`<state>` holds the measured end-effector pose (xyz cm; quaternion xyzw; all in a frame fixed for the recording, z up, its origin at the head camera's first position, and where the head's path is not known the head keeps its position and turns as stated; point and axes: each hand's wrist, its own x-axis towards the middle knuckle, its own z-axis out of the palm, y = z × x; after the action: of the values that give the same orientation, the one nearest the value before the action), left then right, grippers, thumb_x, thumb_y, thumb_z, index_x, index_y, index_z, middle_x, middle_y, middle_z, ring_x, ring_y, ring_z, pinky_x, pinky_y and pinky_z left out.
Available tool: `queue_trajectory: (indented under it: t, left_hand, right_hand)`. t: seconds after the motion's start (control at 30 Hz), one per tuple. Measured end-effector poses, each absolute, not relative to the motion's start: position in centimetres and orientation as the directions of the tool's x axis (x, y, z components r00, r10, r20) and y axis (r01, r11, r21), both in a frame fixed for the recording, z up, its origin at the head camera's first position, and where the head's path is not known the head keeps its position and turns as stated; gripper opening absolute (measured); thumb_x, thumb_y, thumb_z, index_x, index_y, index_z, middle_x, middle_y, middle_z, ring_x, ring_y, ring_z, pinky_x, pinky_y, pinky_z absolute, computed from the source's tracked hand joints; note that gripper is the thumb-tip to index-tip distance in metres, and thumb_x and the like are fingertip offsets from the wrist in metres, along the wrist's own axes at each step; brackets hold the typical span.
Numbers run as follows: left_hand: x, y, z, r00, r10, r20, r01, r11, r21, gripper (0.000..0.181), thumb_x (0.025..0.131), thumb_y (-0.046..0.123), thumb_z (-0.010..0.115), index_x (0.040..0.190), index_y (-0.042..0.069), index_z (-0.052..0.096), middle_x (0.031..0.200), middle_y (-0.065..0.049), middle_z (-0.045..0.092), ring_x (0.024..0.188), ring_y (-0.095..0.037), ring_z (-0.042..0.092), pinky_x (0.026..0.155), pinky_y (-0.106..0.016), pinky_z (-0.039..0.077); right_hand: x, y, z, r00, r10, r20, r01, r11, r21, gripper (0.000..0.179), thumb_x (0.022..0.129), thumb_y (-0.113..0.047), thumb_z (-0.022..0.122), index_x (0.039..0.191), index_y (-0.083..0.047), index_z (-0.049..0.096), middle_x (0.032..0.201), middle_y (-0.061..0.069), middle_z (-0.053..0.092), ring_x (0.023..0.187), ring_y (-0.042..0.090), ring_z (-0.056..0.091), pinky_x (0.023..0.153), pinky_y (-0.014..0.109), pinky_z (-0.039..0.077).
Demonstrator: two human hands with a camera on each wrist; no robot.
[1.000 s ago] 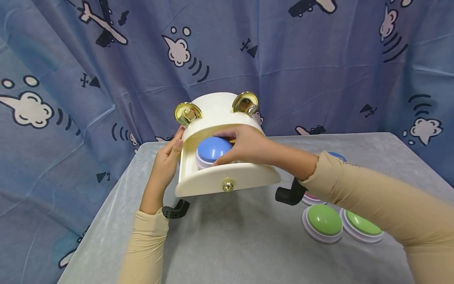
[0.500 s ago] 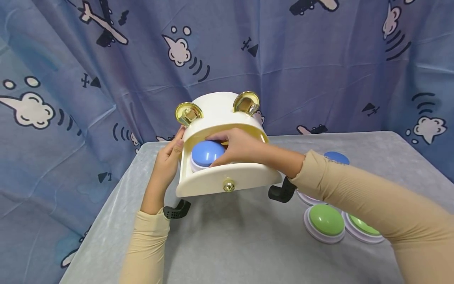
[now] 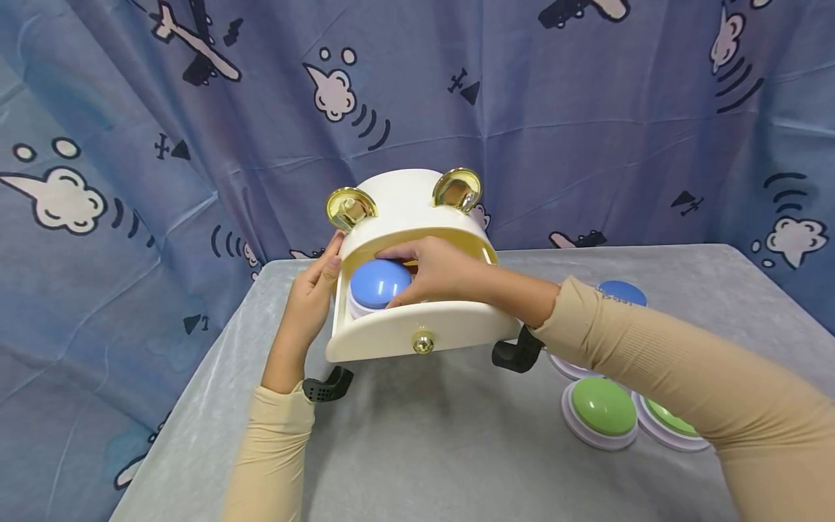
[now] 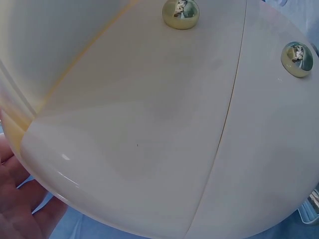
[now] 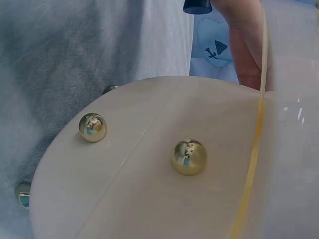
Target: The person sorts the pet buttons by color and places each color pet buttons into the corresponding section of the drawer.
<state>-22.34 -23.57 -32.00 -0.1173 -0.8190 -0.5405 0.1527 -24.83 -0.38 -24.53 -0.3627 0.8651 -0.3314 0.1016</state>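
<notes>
In the head view a white rounded drawer box point(image 3: 400, 196) has two gold ear-shaped pieces on top and a pulled-out drawer point(image 3: 372, 344) with a gold knob. The box leans, its open drawer facing me. My left hand point(image 3: 312, 290) grips its left side, thumb toward the front edge; some of its fingers point(image 4: 27, 204) show in the left wrist view. Inside the drawer, at the left, sits a blue push button point(image 3: 380, 283) with a pale base. My right hand point(image 3: 446, 272) reaches in and pinches that button's right side; the drawer front hides the button's lower edge.
Right of the box, on the grey cloth-covered table point(image 3: 417, 449), lie a green button point(image 3: 604, 407), a second green button point(image 3: 672, 417) and another blue button point(image 3: 622, 291), partly behind my right sleeve. A blue patterned curtain point(image 3: 554, 167) hangs behind.
The blue button has slid left inside the drawer, with my right hand moving left along with it. In the last half second it has barely moved. My left hand keeps its place on the box.
</notes>
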Motion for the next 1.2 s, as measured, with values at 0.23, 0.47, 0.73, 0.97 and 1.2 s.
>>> queue_trajectory:
  t: [0.23, 0.47, 0.73, 0.97, 1.2]
  left_hand:
    - [-22.3, -23.6, -32.0, -0.925, 0.024, 0.380, 0.358, 0.393, 0.847, 0.048, 0.108, 0.037, 0.038, 0.153, 0.019, 0.039, 0.160, 0.009, 0.034, 0.149, -0.010, 0.030, 0.125, -0.032, 0.024]
    - [-22.3, -23.6, -32.1, -0.924, 0.026, 0.381, 0.361, 0.390, 0.847, 0.049, 0.108, 0.038, 0.038, 0.153, 0.017, 0.039, 0.161, 0.007, 0.033, 0.150, -0.013, 0.030, 0.125, -0.034, 0.023]
    - [-22.4, -23.5, -32.1, -0.927, 0.018, 0.376, 0.352, 0.392, 0.850, 0.048, 0.108, 0.039, 0.039, 0.153, 0.020, 0.040, 0.160, 0.011, 0.034, 0.149, -0.009, 0.030, 0.125, -0.032, 0.024]
    - [-22.2, -23.5, -32.1, -0.923, 0.026, 0.385, 0.364, 0.386, 0.848, 0.048, 0.108, 0.037, 0.039, 0.153, 0.019, 0.039, 0.160, 0.010, 0.033, 0.150, -0.010, 0.030, 0.125, -0.033, 0.025]
    - [-22.2, -23.4, -32.1, -0.928, 0.016, 0.373, 0.348, 0.397, 0.849, 0.048, 0.108, 0.039, 0.038, 0.153, 0.021, 0.039, 0.161, 0.011, 0.033, 0.150, -0.010, 0.029, 0.125, -0.033, 0.024]
  right_hand:
    - [-24.9, -0.4, -24.5, -0.698, -0.714, 0.045, -0.571, 0.518, -0.636, 0.074, 0.076, -0.025, 0.087, 0.142, -0.012, 0.056, 0.136, 0.006, 0.064, 0.116, 0.019, 0.061, 0.104, 0.035, 0.050]
    - [-24.9, -0.1, -24.5, -0.669, -0.743, 0.025, -0.570, 0.491, -0.659, 0.076, 0.079, -0.023, 0.084, 0.146, -0.009, 0.051, 0.145, 0.007, 0.057, 0.130, 0.021, 0.055, 0.112, 0.037, 0.045]
    - [-24.6, 2.6, -23.5, -0.685, -0.726, 0.062, -0.495, 0.402, -0.770, 0.072, 0.076, -0.014, 0.088, 0.140, -0.004, 0.057, 0.145, 0.009, 0.057, 0.137, 0.023, 0.052, 0.114, 0.034, 0.043]
    - [-23.9, 6.6, -22.6, -0.761, -0.635, 0.136, -0.439, 0.350, -0.827, 0.060, 0.074, -0.011, 0.088, 0.129, -0.003, 0.066, 0.134, 0.010, 0.066, 0.129, 0.023, 0.060, 0.106, 0.031, 0.049]
    - [-23.5, 11.4, -22.2, -0.860, -0.493, 0.130, -0.371, 0.430, -0.823, 0.057, 0.077, -0.020, 0.087, 0.130, -0.016, 0.067, 0.134, 0.002, 0.066, 0.127, 0.015, 0.061, 0.096, 0.022, 0.054]
